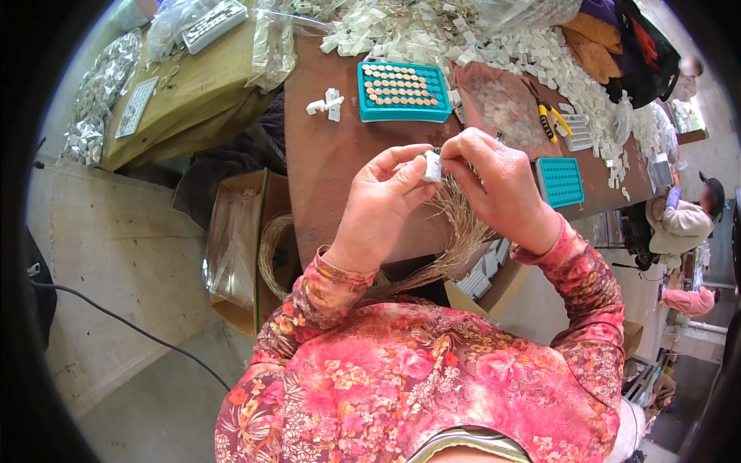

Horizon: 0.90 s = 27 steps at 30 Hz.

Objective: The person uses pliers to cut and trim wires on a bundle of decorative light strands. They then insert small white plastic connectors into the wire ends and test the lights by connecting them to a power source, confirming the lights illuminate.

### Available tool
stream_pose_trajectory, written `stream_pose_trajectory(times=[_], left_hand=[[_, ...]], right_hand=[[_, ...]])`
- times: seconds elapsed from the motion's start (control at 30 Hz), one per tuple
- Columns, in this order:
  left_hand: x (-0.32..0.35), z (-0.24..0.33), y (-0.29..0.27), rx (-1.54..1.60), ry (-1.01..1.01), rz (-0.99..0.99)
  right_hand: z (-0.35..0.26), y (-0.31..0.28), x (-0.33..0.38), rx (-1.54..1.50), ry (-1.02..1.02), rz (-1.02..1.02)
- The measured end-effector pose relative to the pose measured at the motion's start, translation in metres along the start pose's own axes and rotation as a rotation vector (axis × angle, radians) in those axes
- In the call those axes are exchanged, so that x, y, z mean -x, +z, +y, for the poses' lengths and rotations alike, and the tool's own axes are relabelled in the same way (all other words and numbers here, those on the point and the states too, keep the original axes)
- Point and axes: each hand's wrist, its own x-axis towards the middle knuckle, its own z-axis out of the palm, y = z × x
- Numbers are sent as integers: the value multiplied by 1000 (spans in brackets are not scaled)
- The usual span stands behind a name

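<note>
Just above the near edge of the brown bench, my left hand [374, 204] grips a small white plastic piece [432, 167] between thumb and fingers. Close against it, my right hand [498, 181] is closed in a pinch at the piece's right side. Whatever is between those right fingertips is too small to name. A bundle of thin straw-coloured strands [457, 224] hangs below both hands and loops down toward my lap. Beyond them, a teal tray [405, 114] carries rows of round copper-coloured discs. Several loose white pieces [330, 106] lie left of that tray.
Small white parts [394, 35] are heaped along the bench's far side. Yellow-handled pliers [548, 126] lie by a stained reddish cloth [494, 100]. A second teal tray [561, 183] sits at right. Cardboard boxes [266, 189] stand below the bench. Other people [687, 224] are at far right.
</note>
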Motion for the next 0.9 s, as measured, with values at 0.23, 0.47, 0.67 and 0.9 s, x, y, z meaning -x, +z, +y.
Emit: stream_pose_trajectory(times=[0.23,0.47,0.67,0.9], left_hand=[[1,0,2,-64,17,36],[-1,1,1,-18,4,70],[2,8,-2,-121,88,62],[40,36,-14,-353,177,108]], right_hand=[[3,9,5,-16,16,33],[7,12,1,6,-41,40],[6,11,-7,-123,-10,68],[10,-20,2,-228,294,40]])
